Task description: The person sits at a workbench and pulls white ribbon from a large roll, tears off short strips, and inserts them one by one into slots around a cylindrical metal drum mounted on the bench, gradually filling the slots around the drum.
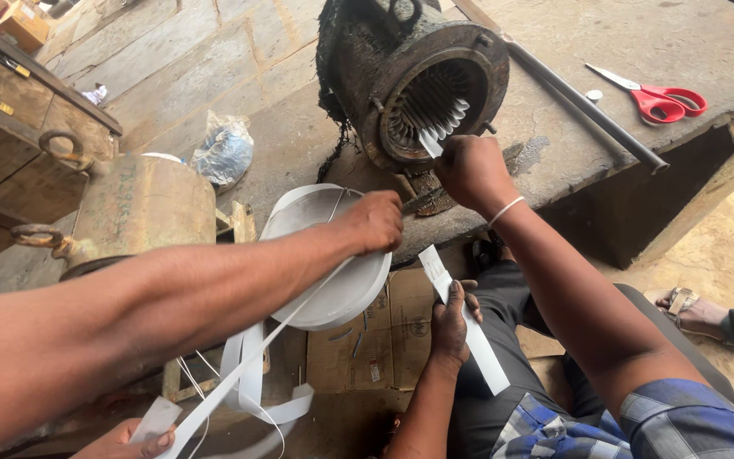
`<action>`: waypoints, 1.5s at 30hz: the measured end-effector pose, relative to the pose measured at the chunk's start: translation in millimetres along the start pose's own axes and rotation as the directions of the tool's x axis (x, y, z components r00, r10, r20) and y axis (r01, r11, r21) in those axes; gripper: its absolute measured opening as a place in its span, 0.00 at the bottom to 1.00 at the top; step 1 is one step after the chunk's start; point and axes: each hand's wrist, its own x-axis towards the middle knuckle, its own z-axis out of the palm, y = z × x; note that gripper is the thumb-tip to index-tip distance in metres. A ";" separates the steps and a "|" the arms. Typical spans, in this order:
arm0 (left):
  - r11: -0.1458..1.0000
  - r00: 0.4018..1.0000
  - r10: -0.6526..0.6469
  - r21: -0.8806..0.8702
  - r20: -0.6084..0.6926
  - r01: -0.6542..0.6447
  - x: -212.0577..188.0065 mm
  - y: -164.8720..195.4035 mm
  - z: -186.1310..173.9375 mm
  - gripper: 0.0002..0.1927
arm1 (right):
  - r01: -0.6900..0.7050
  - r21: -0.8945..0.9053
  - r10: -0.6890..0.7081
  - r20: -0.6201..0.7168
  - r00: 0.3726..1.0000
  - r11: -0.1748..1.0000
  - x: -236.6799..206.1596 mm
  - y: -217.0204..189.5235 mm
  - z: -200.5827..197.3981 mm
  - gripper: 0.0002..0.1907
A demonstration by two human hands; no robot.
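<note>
Slip may buckle against the slot edge
Right hand (471, 170) fingers pinch the paper slip (429, 143) into the stator (435, 85); left hand (450, 319) fingers clamp a spare strip (479, 344).

Right arm reaches forward, right hand (471, 170) seemingly pinched closed; left hand (452, 321) low, fingers curled

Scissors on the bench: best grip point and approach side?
Take the red handle loops of the scissors, from above at their right end. They lie flat on the bench, blades pointing left, loops clear of the rod.
</note>
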 end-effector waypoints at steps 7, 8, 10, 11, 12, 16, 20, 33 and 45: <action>1.000 0.999 -0.021 0.020 -0.034 0.022 7.9 -4.1 12.5 0.28 | -0.028 0.095 0.033 -0.054 0.998 0.995 28.4 10.1 12.7 0.10; 1.000 0.999 -0.020 0.012 -0.026 0.021 9.0 -4.9 14.4 0.27 | -0.024 0.076 0.030 -0.076 0.997 0.997 30.6 9.7 12.8 0.11; 1.000 1.000 -0.023 -0.001 -0.010 0.023 9.7 -5.9 16.5 0.27 | -0.007 0.101 0.014 -0.077 0.997 0.995 30.5 10.0 11.1 0.11; 1.000 0.999 -0.029 -0.001 -0.014 0.029 9.6 -6.2 17.3 0.27 | 0.002 0.112 0.007 -0.080 0.997 0.994 28.9 10.8 9.4 0.11; 0.999 0.999 -0.035 0.000 -0.017 0.035 9.6 -6.3 17.6 0.27 | -0.017 0.126 0.025 -0.060 0.998 0.992 25.9 12.1 7.7 0.10; 0.998 0.999 -0.045 0.031 -0.023 0.046 12.1 -4.3 16.5 0.27 | -0.029 0.156 0.041 -0.077 0.996 0.987 16.2 11.8 8.2 0.08; 0.999 0.999 -0.035 0.040 -0.017 0.035 10.1 -4.1 14.6 0.27 | -0.014 0.200 0.041 -0.135 0.990 0.980 21.9 3.7 17.4 0.09; 0.999 1.000 -0.009 0.048 -0.003 0.009 -5.2 0.7 3.6 0.29 | -0.022 0.300 0.066 -0.137 0.988 0.954 1.3 -6.6 23.3 0.07; 0.997 0.999 -0.031 0.072 -0.008 0.031 -10.5 5.7 -2.3 0.34 | -0.223 0.654 0.302 -0.009 0.953 0.723 -0.9 -0.7 30.7 0.13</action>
